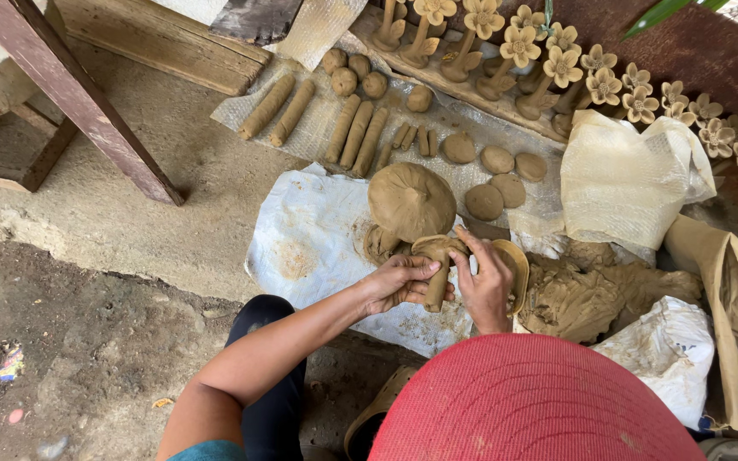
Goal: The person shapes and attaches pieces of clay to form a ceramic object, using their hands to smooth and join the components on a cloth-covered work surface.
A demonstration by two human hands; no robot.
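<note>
- My left hand [399,282] is wrapped shut around the stem of a small clay mushroom [439,260], thumb lying across it; the piece hangs between both hands, just over the white sheet [309,235].
- My right hand [486,286] is half open, fingertips pinching the cap's rim; nothing else is held in it.
- Just beyond the grip sits a big clay dome [412,201]; to the right of it a heap of raw clay [600,290]; further out, clay rolls [356,132], discs [497,160] and a row of clay flowers [608,81].
- To do this well, I judge the left should only steady the stem, not squeeze, while the right works round the rim with light, even pinches; soft clay will likely dent or snap at the neck.
- The stem's lower end and most of the cap's underside are covered by my fingers.
- A red hat brim [531,401] blocks the near ground; I cannot tell what the tan curved thing behind my right hand is.
</note>
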